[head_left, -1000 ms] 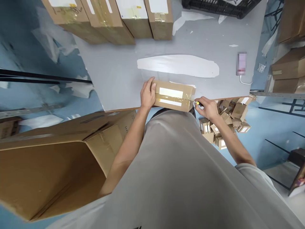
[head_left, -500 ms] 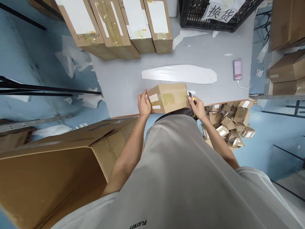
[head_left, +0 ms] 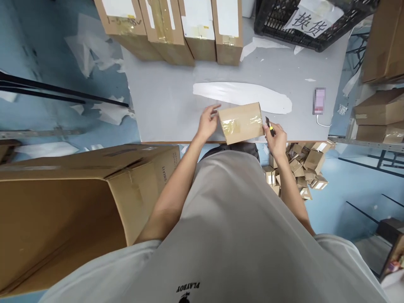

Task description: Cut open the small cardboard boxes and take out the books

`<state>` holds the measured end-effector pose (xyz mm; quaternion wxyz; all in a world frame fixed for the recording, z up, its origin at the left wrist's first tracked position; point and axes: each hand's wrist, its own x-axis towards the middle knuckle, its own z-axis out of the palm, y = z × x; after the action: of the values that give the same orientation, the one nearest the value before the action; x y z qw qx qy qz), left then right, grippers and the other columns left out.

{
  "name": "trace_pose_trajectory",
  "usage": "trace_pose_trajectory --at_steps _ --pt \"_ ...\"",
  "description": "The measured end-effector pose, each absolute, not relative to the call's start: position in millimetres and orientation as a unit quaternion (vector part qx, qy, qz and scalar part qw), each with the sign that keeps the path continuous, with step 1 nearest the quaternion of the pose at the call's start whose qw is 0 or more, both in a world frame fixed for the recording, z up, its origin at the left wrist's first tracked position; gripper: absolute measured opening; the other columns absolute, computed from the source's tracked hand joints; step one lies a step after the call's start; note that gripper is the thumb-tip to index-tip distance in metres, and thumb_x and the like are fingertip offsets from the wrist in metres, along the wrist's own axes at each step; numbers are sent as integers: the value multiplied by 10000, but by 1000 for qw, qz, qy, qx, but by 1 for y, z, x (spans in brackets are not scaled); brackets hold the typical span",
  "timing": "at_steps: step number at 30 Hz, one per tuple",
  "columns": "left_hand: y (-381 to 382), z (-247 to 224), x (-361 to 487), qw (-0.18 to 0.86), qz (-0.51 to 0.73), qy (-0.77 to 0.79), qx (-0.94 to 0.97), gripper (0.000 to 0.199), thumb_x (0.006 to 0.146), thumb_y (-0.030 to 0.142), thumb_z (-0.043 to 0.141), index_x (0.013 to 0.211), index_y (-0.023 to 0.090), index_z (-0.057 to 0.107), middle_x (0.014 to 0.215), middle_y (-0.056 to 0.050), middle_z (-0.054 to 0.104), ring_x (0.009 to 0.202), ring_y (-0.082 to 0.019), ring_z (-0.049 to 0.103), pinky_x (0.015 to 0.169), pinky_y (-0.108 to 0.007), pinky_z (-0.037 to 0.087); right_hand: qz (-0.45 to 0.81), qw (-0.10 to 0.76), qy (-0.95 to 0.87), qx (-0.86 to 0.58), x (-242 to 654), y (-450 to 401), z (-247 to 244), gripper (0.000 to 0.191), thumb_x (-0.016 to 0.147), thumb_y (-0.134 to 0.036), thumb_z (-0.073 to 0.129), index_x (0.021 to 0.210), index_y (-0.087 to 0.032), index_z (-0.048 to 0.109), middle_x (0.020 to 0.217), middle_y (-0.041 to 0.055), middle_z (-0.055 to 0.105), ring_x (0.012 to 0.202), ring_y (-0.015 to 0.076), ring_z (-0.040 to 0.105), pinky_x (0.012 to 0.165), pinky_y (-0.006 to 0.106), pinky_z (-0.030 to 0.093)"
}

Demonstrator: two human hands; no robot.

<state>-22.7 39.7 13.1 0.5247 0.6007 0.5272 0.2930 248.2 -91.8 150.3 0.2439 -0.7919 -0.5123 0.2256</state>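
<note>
A small brown cardboard box (head_left: 241,123), with clear tape across its upper face, sits at the near edge of the grey table (head_left: 160,105). Beside its left end is my left hand (head_left: 208,122), fingers apart; whether the fingertips touch the cardboard is hard to make out. My right hand (head_left: 277,141) is at the box's right end, closed around a black and yellow utility knife (head_left: 270,127). The knife's blade points up and away from me, next to the box.
Several taped cardboard boxes (head_left: 170,46) stand at the back left, a black crate (head_left: 290,35) at the back right. A phone (head_left: 319,101) with a cable lies on the right. A large open carton (head_left: 145,185) is at my left; small boxes (head_left: 299,164) are heaped at lower right.
The box has been turned, so its white-labelled side no longer shows. My left hand has loosened from its end with fingers spread. My right hand still holds the knife. The view has shifted.
</note>
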Motion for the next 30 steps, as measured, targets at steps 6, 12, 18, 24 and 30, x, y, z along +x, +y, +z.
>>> trace_pose_trajectory --at_steps 6,12,18,24,30 --pt "49 90 -41 535 298 513 602 285 981 452 792 1200 270 794 1283 -67 829 1215 -259 771 1072 -424 666 290 224 -443 -818 228 -103 185 657 1140 -768 418 966 -234 759 769 36 763 719 224 714 773 314 550" --pt "47 96 -36 560 270 500 602 248 868 273 853 1108 227 811 1236 -69 809 1155 -252 775 1040 -427 703 388 159 -484 -768 199 -91 205 556 1169 -710 394 1014 -271 697 665 -15 714 662 228 726 793 307 541" --pt "41 92 -31 555 287 511 591 221 851 227 871 1065 231 818 1202 -62 791 1119 -248 781 1023 -439 718 379 69 -562 -732 172 -74 202 303 1134 -422 506 1318 -221 640 994 95 825 880 319 778 849 369 539" --pt "42 93 -31 573 292 512 569 230 815 254 908 1022 236 808 1156 -44 800 1101 -248 783 1019 -440 721 373 40 -619 -690 150 -65 203 238 1153 -349 527 1205 -224 723 982 89 820 886 282 774 863 328 497" --pt "42 93 -31 585 301 513 551 263 798 317 942 1008 245 802 1108 -38 803 1100 -252 787 1006 -444 731 358 18 -623 -695 138 -56 203 261 1176 -322 517 1160 -211 752 966 94 827 896 278 764 852 314 475"
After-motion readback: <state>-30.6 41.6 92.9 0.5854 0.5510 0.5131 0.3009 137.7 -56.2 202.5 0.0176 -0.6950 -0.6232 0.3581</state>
